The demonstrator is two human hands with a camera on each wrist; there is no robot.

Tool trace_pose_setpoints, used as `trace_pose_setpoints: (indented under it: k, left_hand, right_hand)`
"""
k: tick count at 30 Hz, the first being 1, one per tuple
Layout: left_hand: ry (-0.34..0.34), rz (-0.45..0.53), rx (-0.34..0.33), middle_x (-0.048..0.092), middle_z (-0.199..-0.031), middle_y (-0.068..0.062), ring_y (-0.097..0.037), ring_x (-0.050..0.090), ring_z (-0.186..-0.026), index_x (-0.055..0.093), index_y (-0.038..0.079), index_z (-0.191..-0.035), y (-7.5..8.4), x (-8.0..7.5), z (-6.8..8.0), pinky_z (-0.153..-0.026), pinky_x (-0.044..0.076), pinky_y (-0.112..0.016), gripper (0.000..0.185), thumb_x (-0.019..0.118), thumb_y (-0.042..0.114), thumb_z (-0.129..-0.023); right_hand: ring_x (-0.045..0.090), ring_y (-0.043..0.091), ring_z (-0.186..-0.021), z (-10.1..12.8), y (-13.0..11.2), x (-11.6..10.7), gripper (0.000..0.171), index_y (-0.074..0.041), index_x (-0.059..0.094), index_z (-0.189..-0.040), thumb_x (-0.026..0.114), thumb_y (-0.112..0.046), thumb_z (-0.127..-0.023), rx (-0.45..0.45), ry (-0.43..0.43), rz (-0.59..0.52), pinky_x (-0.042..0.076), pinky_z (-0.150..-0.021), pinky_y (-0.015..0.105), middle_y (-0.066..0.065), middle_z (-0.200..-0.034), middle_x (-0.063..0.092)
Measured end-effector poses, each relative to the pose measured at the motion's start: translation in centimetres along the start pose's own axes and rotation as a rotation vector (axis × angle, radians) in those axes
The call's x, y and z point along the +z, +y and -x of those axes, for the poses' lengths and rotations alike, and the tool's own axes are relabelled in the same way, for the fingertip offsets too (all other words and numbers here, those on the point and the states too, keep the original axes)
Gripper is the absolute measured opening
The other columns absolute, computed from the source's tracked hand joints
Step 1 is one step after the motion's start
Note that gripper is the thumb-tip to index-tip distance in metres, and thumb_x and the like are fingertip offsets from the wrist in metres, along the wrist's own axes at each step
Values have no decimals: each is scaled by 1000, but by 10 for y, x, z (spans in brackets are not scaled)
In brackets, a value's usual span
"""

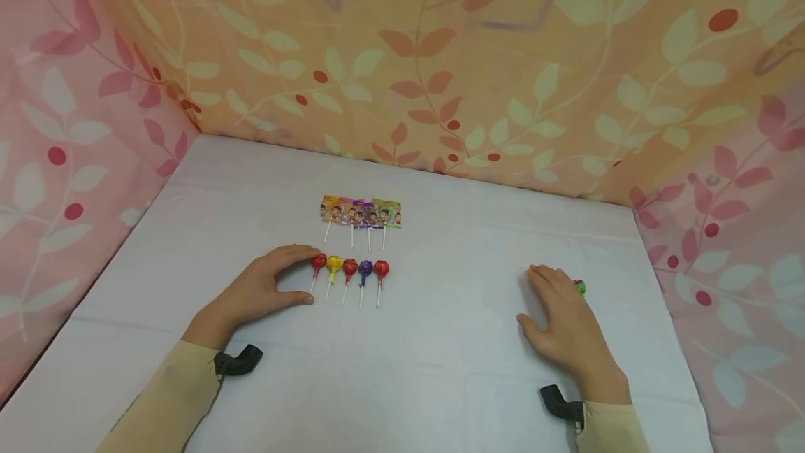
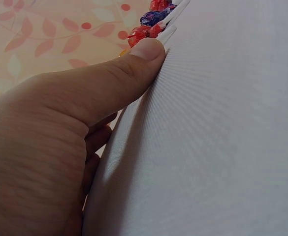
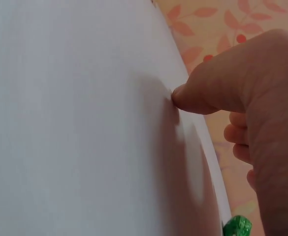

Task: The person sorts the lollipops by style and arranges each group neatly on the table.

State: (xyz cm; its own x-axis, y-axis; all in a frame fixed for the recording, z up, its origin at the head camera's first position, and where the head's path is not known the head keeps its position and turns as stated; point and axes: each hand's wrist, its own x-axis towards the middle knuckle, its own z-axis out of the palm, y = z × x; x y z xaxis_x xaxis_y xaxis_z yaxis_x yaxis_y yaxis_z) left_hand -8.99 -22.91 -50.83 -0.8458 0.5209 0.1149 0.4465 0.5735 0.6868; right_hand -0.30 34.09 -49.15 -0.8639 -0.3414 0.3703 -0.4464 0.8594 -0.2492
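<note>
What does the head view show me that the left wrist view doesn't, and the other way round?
Only the head view shows the whole layout: the row of five round lollipops, the flat wrapped lollipops behind them, the right hand resting flat on the white table, and a green lollipop beside its fingers. Only the left wrist view shows the thumb up close, its tip pressed to the cloth beside a stick. Both show the left hand at the row's left end, next to the red lollipop.
</note>
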Motion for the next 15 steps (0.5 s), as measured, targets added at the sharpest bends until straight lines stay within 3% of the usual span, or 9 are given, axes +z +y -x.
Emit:
trace_pose_setpoints:
  k: [7,15]
  left_hand:
    - [2,-1,3,60,-157,3,-27,52,-148,62,28,-156,0,0,1,-120,44,-61,85,100,39,-80]
    - [3,-6,5,61,-156,2,-27,53,-147,62,27,-156,0,0,1,-120,45,-60,86,100,38,-80]
  right_hand:
    - [53,47,-139,11,16,-10,76,7,61,-146,82,-19,-78,27,35,5,25,-132,46,25,-147,61]
    - [51,46,-136,24,34,-24,77,7,61,-144,85,-19,-75,87,26,-7,19,-131,29,24,-147,60]
